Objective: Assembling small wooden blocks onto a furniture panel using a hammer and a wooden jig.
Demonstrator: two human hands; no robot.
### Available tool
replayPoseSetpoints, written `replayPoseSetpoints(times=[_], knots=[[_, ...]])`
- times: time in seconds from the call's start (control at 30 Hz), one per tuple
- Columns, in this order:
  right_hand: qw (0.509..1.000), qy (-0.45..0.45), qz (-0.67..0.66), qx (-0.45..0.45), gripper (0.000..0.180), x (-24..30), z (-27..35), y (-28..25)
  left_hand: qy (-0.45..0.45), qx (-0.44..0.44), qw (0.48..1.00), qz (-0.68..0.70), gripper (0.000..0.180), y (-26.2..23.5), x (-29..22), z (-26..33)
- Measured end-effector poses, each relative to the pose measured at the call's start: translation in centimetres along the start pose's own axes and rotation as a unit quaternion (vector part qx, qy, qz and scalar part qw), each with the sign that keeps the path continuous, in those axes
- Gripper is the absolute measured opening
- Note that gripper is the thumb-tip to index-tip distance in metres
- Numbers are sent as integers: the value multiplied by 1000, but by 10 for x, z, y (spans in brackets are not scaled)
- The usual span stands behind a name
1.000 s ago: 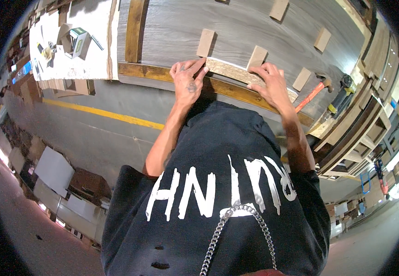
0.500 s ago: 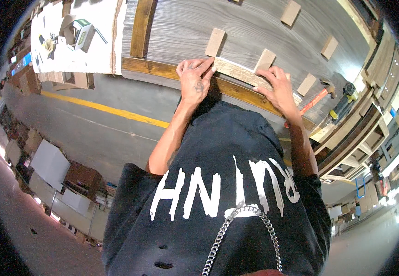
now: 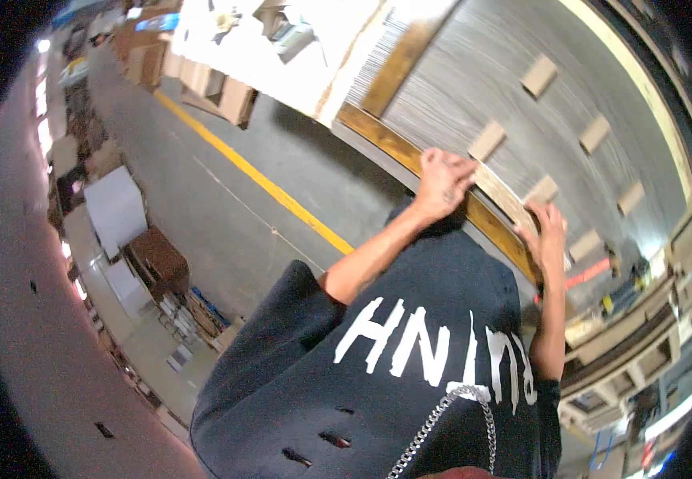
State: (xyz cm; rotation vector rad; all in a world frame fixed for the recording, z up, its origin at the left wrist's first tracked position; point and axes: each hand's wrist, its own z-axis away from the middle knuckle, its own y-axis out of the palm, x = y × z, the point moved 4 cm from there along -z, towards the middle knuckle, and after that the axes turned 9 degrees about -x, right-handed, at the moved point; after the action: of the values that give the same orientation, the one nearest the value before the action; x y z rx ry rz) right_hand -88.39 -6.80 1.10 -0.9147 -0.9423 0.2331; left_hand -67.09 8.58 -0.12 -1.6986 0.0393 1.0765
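A pale strip of wood lies along the inner side of a brown-stained wooden rail, at the edge of a grey wood-grain panel. My left hand pinches the strip's left end, its fingers bent over it. Toward the other end, my right hand grips the strip between thumb and fingers. Close behind the strip, a small wooden block sits near my left fingertips and another block near my right ones. The strip's far right end is partly hidden by my right hand.
Several more small blocks stand on the panel. A hammer's orange handle lies right of my right hand, by a blurred yellow-and-black tool. A white-covered surface is at upper left. Stacked wooden frames stand at right.
The whole view has swung, so panel, rail and hands appear tilted and farther right. Both hands keep their hold on the strip, in about the same places along it.
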Motion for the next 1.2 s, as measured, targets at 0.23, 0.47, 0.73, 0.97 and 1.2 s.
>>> replayPoseSetpoints(times=[0.23, 0.47, 0.73, 0.97, 1.2], knots=[[999, -28, -1, -28, 51, 6, -1, 0, -6, 21, 1000, 12, 30, -7, -2, 0], [999, -30, -12, -41, 50, 3, 0, 4, -2, 16, 1000, 15, 30, -10, -3, 0], [999, -16, -14, -41, 50, 2, 6, -2, -1, 19, 1000, 18, 31, -2, -5, 3], [997, -47, -25, -55, 44, 5, 6, 3, 17, 2, 1000, -17, 26, -14, -1, 1], [998, -5, -55, -32, 45, -2, 5, 0, -19, 58, 998, -16, 32, -11, -10, -7]])
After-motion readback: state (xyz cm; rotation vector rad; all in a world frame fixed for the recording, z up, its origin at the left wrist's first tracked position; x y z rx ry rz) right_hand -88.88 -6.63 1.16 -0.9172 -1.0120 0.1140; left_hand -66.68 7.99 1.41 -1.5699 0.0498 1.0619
